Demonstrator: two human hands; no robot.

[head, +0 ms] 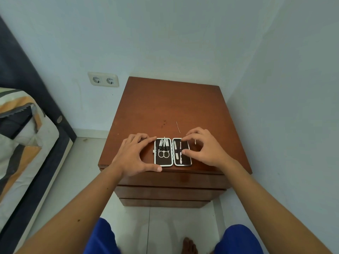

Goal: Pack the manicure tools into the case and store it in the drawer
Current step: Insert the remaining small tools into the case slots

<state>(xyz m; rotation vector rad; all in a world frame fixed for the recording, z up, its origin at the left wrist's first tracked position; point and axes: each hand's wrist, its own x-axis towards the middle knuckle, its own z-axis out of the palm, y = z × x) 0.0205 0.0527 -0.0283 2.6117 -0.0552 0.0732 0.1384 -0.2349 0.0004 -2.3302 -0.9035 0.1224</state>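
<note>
Pale blue walls meet in a corner behind a brown wooden nightstand (165, 110) that fills the middle of the frame, standing on a light tiled floor (161, 222). At the left edge lies a bed (22, 143) with orange, grey and white bedding against a dark frame, and just right of it, on the wall in the upper-left middle, sits a white double socket (103, 79).

On the near part of the nightstand top, at frame centre, the manicure case (172, 152) lies open flat, two dark-lined halves with pale rims side by side. The left half holds nail clippers (163, 143) under elastic loops and small scissors (163, 154) whose two ring handles show below them. The right half holds slim metal tools (177, 150) lying lengthwise; its right part shows bare lining.

The left hand (134, 156) frames the case's left half, fingers curved to its top edge and thumb at its lower corner. The right hand (203, 147) curves over the right half, forefinger at the top edge and thumb on the lining; whether it pinches anything cannot be told.

Beyond the case, a thin metal pin (178, 127) lies loose on the wood, and a small metal piece (196, 141) shows between the right hand's fingers. Three closed drawer fronts (168, 192) stack below the top. At the bottom are blue shorts (102, 239) and a bare foot (189, 246).
</note>
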